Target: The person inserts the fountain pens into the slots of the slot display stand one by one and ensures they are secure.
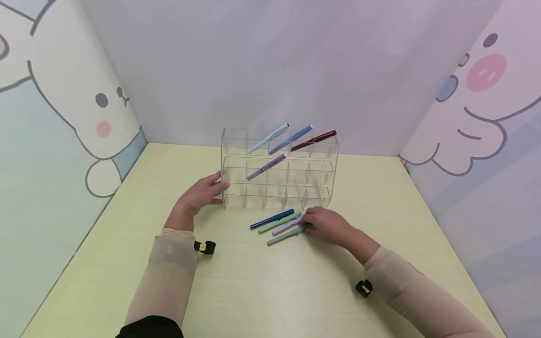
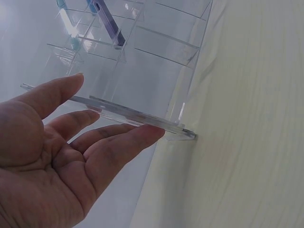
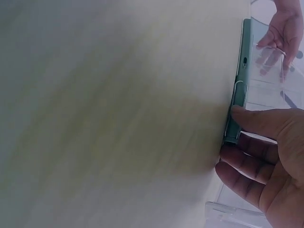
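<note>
A clear acrylic pen rack (image 1: 276, 183) with tiered compartments stands toward the back of the table. My left hand (image 1: 204, 193) rests at its left side; in the left wrist view, fairly straight fingers touch the outside of the side panel (image 2: 137, 113) and the thumb lies over its edge. My right hand (image 1: 327, 226) pinches the cap end of a grey-green pen (image 3: 242, 64) between thumb and fingers. That pen lies on the table, front-most in a slanted row with a lilac pen (image 1: 287, 226), a light green pen (image 1: 274, 225) and a dark blue pen (image 1: 271, 219).
A pale blue pen (image 1: 269, 138), a blue pen (image 1: 290, 139) and a dark red pen (image 1: 314, 140) lean in the top tier. One purple pen (image 1: 266, 167) leans in the middle tier. Behind the rack rises a pale wall (image 1: 296, 70); printed walls flank the table.
</note>
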`<state>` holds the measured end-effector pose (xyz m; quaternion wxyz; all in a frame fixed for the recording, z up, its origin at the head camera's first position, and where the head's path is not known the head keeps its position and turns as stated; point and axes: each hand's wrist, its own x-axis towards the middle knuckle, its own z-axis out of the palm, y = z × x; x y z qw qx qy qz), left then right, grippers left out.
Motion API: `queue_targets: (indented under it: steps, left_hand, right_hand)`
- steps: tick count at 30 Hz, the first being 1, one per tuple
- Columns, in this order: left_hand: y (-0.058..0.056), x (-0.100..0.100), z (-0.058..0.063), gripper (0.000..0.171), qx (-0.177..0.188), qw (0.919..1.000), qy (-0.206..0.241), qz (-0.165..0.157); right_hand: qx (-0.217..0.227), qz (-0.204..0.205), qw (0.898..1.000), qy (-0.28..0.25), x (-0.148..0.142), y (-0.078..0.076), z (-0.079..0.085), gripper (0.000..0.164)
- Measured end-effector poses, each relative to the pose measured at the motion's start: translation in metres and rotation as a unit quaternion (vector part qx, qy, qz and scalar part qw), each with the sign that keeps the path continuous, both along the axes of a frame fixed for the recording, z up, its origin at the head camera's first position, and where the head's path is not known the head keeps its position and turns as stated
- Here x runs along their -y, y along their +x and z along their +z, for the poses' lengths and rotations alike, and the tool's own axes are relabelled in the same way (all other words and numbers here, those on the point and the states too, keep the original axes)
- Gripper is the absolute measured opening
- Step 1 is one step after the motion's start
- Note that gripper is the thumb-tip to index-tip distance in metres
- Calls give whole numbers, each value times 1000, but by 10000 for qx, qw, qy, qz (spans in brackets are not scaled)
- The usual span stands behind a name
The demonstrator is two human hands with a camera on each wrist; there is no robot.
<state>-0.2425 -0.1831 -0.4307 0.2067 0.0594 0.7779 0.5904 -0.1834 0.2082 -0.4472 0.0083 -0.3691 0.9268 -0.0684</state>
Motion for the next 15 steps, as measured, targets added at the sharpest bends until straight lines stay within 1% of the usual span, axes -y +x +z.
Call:
queue_targets:
  steps: [3,7,11,15]
  left_hand:
    - [0,0,0,77,-12,10000,1,-2]
    - [0,0,0,77,-9,10000,0,-12]
    - [0,0,0,76,11,10000,-15,5]
    - [1,1,0,77,28,10000,-31,20]
  right_hand:
    - [57,24,10000,-42,-2,-1,0,16]
    - [376,-111,9991,-164,-4,-2,3,17]
    - [839,-305,9944,-569,-7,-3,10,18]
    - [1183,-343,9880,-935,-11,-4,14,18]
